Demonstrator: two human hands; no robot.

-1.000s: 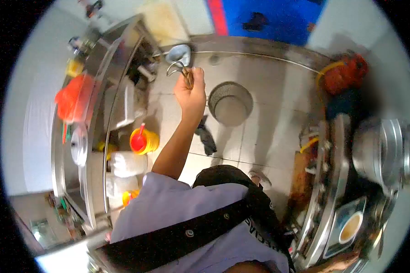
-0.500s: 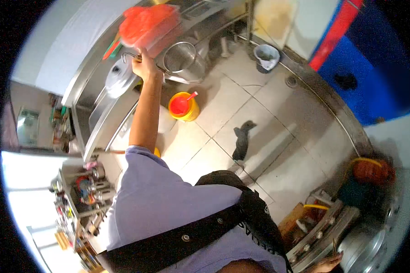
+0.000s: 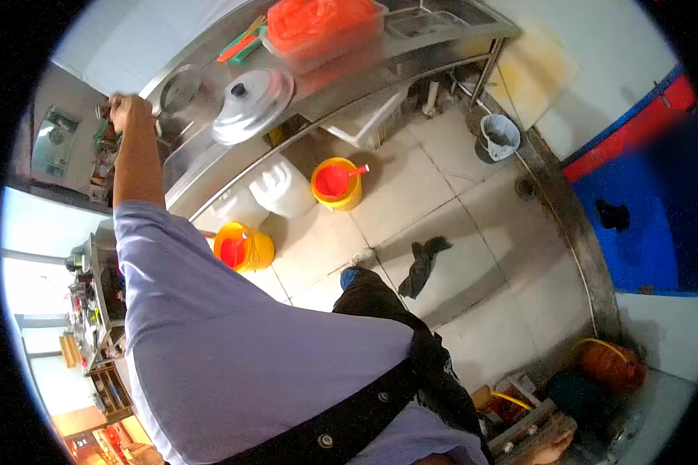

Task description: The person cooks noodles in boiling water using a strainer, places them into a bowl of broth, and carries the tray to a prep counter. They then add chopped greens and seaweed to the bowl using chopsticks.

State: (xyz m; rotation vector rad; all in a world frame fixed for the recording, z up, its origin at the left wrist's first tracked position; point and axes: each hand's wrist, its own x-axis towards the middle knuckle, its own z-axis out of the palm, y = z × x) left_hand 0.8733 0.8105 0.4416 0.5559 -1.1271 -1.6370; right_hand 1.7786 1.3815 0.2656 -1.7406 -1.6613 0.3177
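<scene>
My left hand [image 3: 129, 110] is stretched out at the upper left, its fingers closed around the handle end of a round metal strainer [image 3: 182, 91]. The strainer is blurred by motion and hangs over the steel counter [image 3: 419, 56], beside a silver pot lid [image 3: 253, 107] with a black knob. At the lower right edge, part of my right hand [image 3: 552, 449] shows by the stove-like unit; its fingers are too unclear to read.
A clear tub with an orange-red bag [image 3: 318, 22] stands on the counter. Yellow buckets [image 3: 349, 200] [image 3: 262, 249] with red contents and white jugs [image 3: 283, 186] sit below. A dark cloth [image 3: 420, 267] lies on the tiles. A white bucket [image 3: 500, 138] stands by the wall.
My left hand has swung left with the strainer, from over the floor side of the counter to its left part. The view has shifted, showing the lid and a second yellow bucket more fully.
</scene>
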